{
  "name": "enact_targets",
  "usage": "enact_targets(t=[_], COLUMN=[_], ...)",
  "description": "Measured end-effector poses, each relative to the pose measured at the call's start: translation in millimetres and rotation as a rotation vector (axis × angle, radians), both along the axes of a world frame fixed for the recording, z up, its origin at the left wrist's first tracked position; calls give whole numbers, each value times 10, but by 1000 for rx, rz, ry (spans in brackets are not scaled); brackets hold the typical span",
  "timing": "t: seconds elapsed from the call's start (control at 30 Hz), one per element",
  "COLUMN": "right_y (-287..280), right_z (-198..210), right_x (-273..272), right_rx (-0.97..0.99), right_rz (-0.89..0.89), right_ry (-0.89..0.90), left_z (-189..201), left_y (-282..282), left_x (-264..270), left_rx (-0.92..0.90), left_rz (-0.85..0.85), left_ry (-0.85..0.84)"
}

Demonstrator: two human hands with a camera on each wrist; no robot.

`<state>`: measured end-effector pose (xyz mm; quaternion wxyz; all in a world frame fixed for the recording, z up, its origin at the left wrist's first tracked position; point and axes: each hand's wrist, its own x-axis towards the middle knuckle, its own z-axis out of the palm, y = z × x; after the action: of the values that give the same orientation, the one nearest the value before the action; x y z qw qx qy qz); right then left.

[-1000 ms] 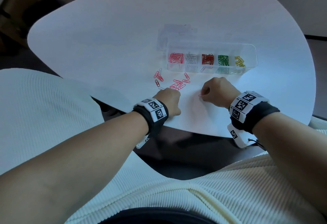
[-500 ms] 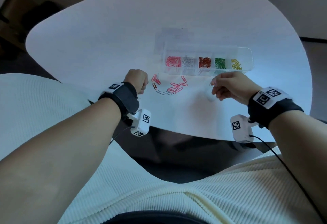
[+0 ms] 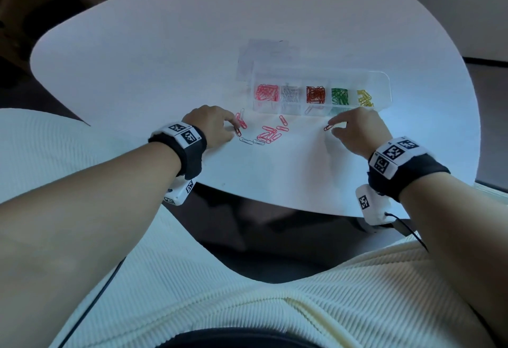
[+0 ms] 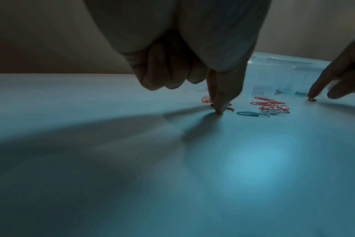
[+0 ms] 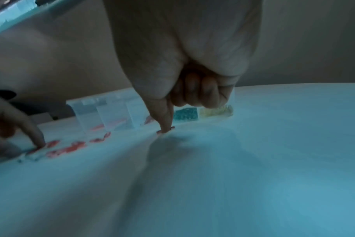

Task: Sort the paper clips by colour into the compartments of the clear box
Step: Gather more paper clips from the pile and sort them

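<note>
**White desk, clips half sorted**

White and smooth, the desk point(image 3: 165, 45) is rounded at its corners; its near edge curves just behind both wrists, and broad bare surface is seen to the left and behind the box point(image 3: 382, 78).

The box is of clear plastic, long and narrow, set across the desk just beyond the hands. Five compartments in a row are filled: pink clips point(image 3: 266, 93) at the left end, then silver clips point(image 3: 290, 94), red clips point(image 3: 315, 94), green clips point(image 3: 340, 96), and yellow clips point(image 3: 365, 98) at the right end.

A loose heap point(image 3: 269, 135) of thin wire clips, pink with a few silver, is spread on the desk in front of the box's left end, between the two hands.

The left hand point(image 3: 213, 125) is placed at the heap's left side; its forefinger tip is pressed down on a pink clip point(image 3: 238, 131), thumb close beside it, the other fingers curled in. Whether the clip is actually pinched cannot be told.

The right hand point(image 3: 357, 130) is set well to the heap's right, near the box front. One red clip point(image 3: 328, 127) lies flat under its forefinger tip, the thumb close by, the remaining fingers curled; a closed grip on it cannot be confirmed.
</note>
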<state>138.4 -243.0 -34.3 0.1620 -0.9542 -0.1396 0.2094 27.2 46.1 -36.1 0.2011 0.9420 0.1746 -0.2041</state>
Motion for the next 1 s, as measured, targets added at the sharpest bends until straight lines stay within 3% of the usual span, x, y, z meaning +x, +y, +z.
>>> enact_targets(t=[0.4,0.5,0.6,0.7,0.87,1.0], right_y=[136,138,134,126,151,173], right_z=[-82,-100,-67,-38,51,123], right_x=[-158,-158,-180,-160,-170,-162], right_rx=[-181,67,363,523,651,731], right_rz=[17,-50,-182,-269,-279,-310], right_ry=[-68,104,434,683,864,955], left_z=[20,7,-17,-53,-24,186], left_y=[-277,-300,-264,-242,-237,-306], left_x=[30,25,-8,-45,-61,53], left_rx=[252,188,85,21,-49,-406], left_rz=[-240,-163,-47,16,85,222], left_ry=[62,102,124,125,137,-8])
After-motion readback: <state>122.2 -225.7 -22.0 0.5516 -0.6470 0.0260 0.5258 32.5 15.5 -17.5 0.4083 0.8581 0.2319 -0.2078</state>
